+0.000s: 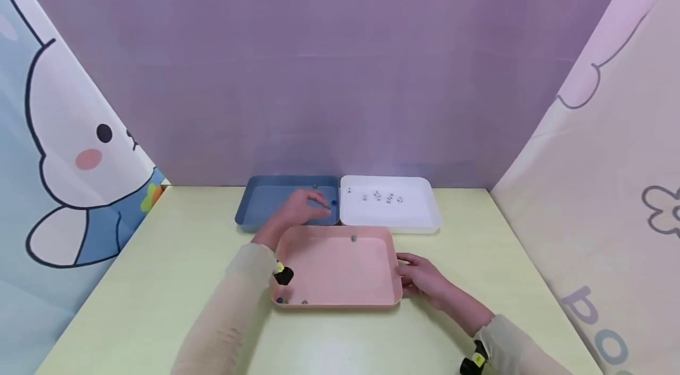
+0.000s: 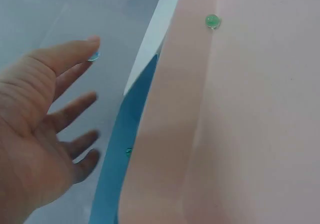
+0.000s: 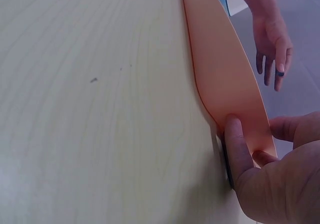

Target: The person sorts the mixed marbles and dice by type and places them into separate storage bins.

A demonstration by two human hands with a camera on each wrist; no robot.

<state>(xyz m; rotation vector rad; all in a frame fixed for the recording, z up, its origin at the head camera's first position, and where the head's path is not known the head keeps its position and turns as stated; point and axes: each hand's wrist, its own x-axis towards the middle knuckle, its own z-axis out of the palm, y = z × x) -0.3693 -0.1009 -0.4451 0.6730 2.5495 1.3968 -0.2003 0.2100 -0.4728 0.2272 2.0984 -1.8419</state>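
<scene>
My left hand [image 1: 300,208] is over the right part of the blue tray [image 1: 260,201]. Its thumb and index finger pinch a small bluish glass marble [image 2: 93,57], while the other fingers stay spread apart. My right hand [image 1: 422,277] holds the right edge of the pink tray [image 1: 340,274], fingers against the outer wall and a digit over the rim in the right wrist view. A green marble [image 2: 212,21] lies near that tray's far wall. A dark marble [image 1: 280,300] and a smaller one [image 1: 304,302] sit by its near left corner.
Behind the pink tray, a white tray [image 1: 419,209] stands beside the blue one, with several small clear pieces or marks in it, too small to tell. Marbles lie in the blue tray, one at the back [image 1: 315,186]. A purple backdrop [image 1: 340,68] rises behind the table [image 1: 202,227].
</scene>
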